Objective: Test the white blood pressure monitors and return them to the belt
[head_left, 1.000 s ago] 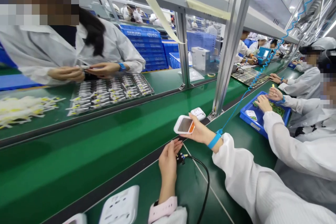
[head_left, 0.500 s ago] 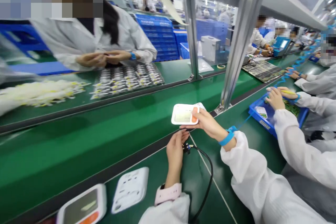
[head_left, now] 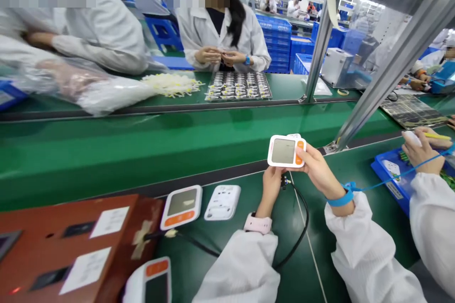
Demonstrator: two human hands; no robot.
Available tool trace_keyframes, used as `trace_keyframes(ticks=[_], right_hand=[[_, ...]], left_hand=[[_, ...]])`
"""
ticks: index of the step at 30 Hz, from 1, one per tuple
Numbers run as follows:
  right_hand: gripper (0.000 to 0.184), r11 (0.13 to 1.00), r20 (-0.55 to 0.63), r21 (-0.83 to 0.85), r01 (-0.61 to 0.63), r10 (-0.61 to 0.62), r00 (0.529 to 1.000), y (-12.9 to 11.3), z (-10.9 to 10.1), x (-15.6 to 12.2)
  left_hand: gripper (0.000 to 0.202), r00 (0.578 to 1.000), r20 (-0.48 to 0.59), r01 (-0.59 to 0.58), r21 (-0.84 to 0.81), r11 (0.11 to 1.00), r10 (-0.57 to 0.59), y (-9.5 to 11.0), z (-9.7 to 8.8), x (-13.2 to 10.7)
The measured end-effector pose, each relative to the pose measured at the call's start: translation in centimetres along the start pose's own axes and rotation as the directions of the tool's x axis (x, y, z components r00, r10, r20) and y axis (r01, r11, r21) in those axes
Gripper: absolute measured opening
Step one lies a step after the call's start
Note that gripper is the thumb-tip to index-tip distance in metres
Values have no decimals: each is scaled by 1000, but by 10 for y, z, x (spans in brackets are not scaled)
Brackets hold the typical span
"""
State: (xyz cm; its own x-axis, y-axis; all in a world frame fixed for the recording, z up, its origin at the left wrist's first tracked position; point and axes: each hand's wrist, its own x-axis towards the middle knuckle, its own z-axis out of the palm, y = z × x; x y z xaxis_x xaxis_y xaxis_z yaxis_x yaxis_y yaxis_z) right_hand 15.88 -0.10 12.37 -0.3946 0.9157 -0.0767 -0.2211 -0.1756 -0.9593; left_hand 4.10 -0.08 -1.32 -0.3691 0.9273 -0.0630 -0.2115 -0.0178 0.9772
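My right hand (head_left: 316, 165) holds a white monitor unit with a grey screen and an orange button (head_left: 286, 151) just above the bench, thumb on the orange part. My left hand (head_left: 273, 181) sits right under the unit, fingers curled around a black cable plug (head_left: 283, 181). The black cable (head_left: 300, 227) loops back toward me. A pink watch is on my left wrist, and on my right wrist a blue strap with a coiled lead.
Two more units (head_left: 181, 207) (head_left: 222, 201) lie left on the green bench, a third (head_left: 149, 281) near a brown test box (head_left: 71, 246). A green conveyor belt (head_left: 142, 142) runs beyond. Co-workers sit opposite; a neighbour's hand (head_left: 421, 149) works over a blue tray (head_left: 391, 175).
My head has turned left, bringing the brown box and more units into sight. My right hand has tilted the unit's screen toward me; my left hand stays on the plug beneath it.
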Motion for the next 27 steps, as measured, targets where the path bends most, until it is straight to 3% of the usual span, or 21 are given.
trace_keyframes(ticks=[4, 8, 13, 20, 27], right_hand=[[51, 1000, 12, -26, -4, 5, 1000, -4, 3, -4], [52, 999, 35, -51, -6, 8, 999, -8, 9, -10], [52, 998, 91, -65, -11, 17, 996, -13, 13, -18], [54, 998, 73, -51, -29, 33, 997, -12, 10, -15], [52, 999, 80, -39, -17, 20, 997, -13, 9, -15]], left_hand=[[26, 999, -27, -16, 33, 999, 17, 2, -1, -1], [29, 998, -38, -41, 30, 999, 42, 6, 1, -1], [27, 991, -131, 0, 40, 999, 5, 12, 4, 2], [18, 995, -88, -32, 30, 999, 35, 16, 3, -2], [25, 995, -57, -77, 30, 997, 79, 18, 4, -5]])
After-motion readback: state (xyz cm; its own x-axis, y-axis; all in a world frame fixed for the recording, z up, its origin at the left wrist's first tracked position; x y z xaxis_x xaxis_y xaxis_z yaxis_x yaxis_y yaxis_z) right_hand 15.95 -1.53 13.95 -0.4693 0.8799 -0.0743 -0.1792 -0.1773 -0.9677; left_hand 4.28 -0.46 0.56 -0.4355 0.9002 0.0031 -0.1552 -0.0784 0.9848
